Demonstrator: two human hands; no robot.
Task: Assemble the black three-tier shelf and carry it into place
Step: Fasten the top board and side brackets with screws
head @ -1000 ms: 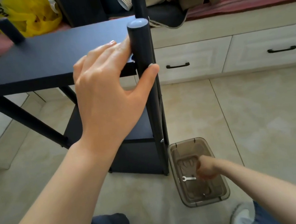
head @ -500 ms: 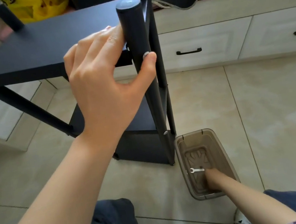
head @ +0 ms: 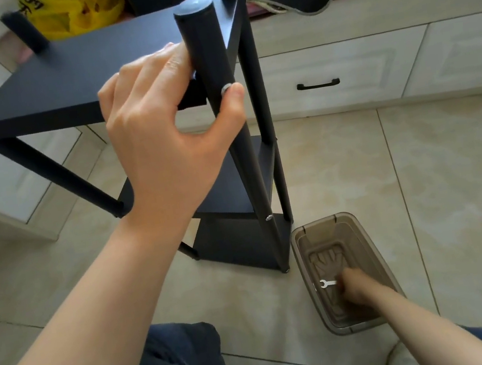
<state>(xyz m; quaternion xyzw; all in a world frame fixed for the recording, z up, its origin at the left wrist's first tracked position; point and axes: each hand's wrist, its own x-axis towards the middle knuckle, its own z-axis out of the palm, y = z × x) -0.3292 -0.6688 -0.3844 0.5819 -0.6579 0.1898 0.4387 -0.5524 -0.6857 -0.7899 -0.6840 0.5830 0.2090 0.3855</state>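
Hands: left [head: 166, 149] on shelf [head: 76, 72], right [head: 354, 289] apart

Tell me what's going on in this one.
A person is assembling a black shelf on a tiled floor. The left hand grips the front post by the top tier, thumb on a silver bolt. The right hand reaches into a brown bin beside the shelf, at a small wrench; blur hides whether it holds it.

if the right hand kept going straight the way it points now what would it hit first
Most likely the small wrench on the floor of the brown bin: the right hand points at it from close by. Blur hides whether they touch. The left hand grips a shelf post.
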